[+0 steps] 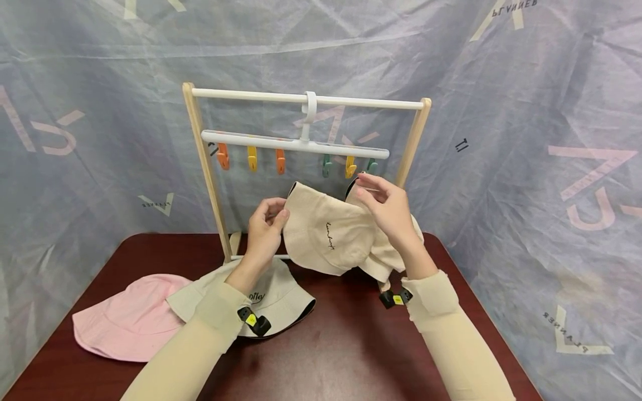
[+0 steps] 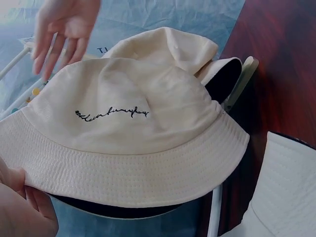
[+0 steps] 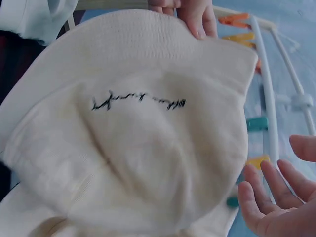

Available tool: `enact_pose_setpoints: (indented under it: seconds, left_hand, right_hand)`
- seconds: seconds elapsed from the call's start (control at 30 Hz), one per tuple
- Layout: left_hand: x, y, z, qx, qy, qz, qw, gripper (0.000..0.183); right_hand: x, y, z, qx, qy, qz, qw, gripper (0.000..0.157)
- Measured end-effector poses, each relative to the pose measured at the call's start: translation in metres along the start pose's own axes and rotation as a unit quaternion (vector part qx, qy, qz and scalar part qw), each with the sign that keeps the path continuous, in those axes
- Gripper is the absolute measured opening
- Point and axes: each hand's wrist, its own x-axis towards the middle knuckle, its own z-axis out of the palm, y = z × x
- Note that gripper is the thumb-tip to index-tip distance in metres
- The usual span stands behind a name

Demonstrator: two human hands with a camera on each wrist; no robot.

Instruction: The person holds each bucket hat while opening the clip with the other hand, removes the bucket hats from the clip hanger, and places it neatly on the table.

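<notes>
My left hand (image 1: 266,228) pinches the brim of a cream bucket hat (image 1: 321,234) between thumb and fingers. The hat is tilted sideways in the air, its dark script embroidery (image 2: 112,114) facing out and a black lining showing under the brim. Behind it is a second cream bucket hat (image 1: 388,256), partly hidden, whose upper edge reaches up to the right-hand clips. My right hand (image 1: 386,206) is at the crown side of the front hat, close under those clips. In the right wrist view its fingers (image 3: 284,185) are spread loosely, with nothing between them.
A white hanger (image 1: 296,145) with orange, yellow and green clips (image 1: 281,161) hangs from the rod of a wooden rack (image 1: 205,167). On the dark red table (image 1: 321,362), a pale bucket hat (image 1: 286,295) overlaps a pink bucket hat (image 1: 130,317) at left. A grey printed curtain surrounds the table.
</notes>
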Motion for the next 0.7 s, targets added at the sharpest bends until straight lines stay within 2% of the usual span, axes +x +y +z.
enact_pose_setpoints:
  seconds: [0.33,0.5,0.7]
  left_hand:
    - [-0.003,0.006,0.001,-0.017,0.010,0.010,0.9998,0.023]
    - [-0.005,0.007,0.001,-0.024,0.014,0.014,0.9995,0.022]
    - [-0.009,0.005,0.002,-0.027,0.016,0.014,0.9994,0.021]
  right_hand:
    - [-0.042,0.037,-0.029,0.005,0.042,0.025,0.999,0.045]
    - [-0.060,0.056,-0.029,0.014,0.045,0.034,0.998,0.047]
    - [-0.074,0.078,-0.025,0.042,0.053,0.071,0.995,0.047]
